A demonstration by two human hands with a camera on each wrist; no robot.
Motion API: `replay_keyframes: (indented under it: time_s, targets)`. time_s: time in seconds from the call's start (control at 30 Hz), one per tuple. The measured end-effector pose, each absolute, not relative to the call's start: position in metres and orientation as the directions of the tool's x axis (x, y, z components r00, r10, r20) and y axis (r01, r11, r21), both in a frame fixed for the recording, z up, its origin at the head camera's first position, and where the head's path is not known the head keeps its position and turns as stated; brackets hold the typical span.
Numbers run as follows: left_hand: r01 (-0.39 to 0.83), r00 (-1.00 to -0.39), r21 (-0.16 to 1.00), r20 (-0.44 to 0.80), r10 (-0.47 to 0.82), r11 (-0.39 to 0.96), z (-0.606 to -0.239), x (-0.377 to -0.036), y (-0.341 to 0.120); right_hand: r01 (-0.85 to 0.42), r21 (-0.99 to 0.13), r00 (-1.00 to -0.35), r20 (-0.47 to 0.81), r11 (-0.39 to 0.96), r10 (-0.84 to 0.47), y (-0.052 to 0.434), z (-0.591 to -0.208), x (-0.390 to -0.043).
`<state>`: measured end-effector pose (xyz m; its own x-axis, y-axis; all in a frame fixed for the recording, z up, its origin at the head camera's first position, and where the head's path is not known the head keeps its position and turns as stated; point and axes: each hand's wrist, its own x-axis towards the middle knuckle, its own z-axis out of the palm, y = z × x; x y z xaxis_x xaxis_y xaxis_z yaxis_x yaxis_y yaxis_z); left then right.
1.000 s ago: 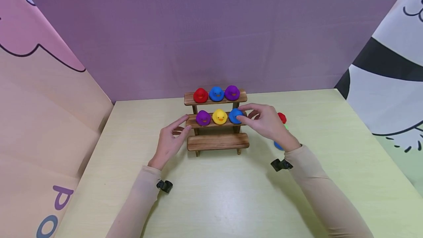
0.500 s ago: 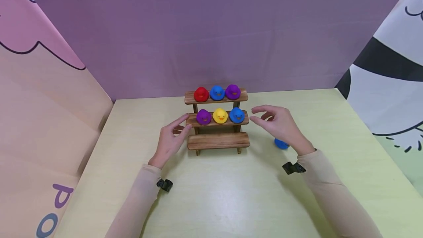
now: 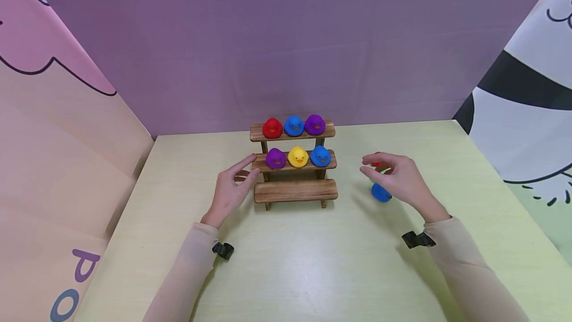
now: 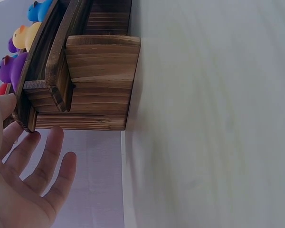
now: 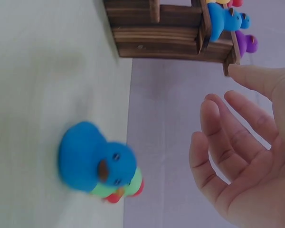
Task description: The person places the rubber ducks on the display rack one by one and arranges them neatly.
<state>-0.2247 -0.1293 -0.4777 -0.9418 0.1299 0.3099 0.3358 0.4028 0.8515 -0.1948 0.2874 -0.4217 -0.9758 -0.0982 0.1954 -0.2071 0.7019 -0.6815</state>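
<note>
A three-tier wooden stand (image 3: 295, 191) holds rubber ducks on its two upper steps. On top sit a red duck (image 3: 272, 128), a blue one and a purple duck (image 3: 315, 124); the middle step carries a purple one, a yellow duck (image 3: 298, 157) and a blue duck (image 3: 320, 156). My left hand (image 3: 227, 193) pinches the left end of the middle step between thumb and fingers. Right of the stand, my right hand (image 3: 402, 178) hovers with fingers spread and nothing held. Below it a blue duck (image 5: 88, 156) partly hides a green duck (image 5: 134, 183) and something red.
The stand rests on a pale wooden table (image 3: 286, 272), near a purple backdrop (image 3: 286, 48) at the table's far edge. Printed cartoon panels flank the table on the left and right. The stand's lowest step holds no ducks.
My right hand has let go of the blue duck at the right end of the middle step and moved right, over the ducks on the table. My left hand stays at the stand.
</note>
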Motion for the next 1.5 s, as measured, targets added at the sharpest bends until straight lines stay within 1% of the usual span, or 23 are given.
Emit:
replay_keyframes:
  time_s: [0.23, 0.63, 1.2, 1.5]
  targets:
    - [0.330, -0.944, 0.855, 0.306, 0.125, 0.399, -0.477, -0.225, -0.129, -0.158, -0.667, -0.985, 0.157, 0.728, -0.070, 0.307, -0.433, -0.187]
    - [0.340, -0.940, 0.848, 0.318, 0.124, 0.407, -0.479, -0.224, -0.129, -0.099, -0.654, -0.995, 0.082, 0.750, -0.059, 0.333, -0.449, -0.174]
    - [0.348, -0.937, 0.842, 0.323, 0.131, 0.413, -0.479, -0.224, -0.128, -0.072, -0.658, -0.997, 0.022, 0.750, -0.076, 0.341, -0.465, -0.168]
    - [0.326, -0.945, 0.851, 0.304, 0.121, 0.410, -0.477, -0.223, -0.128, -0.070, -0.656, -0.995, -0.002, 0.751, -0.095, 0.345, -0.471, -0.168]
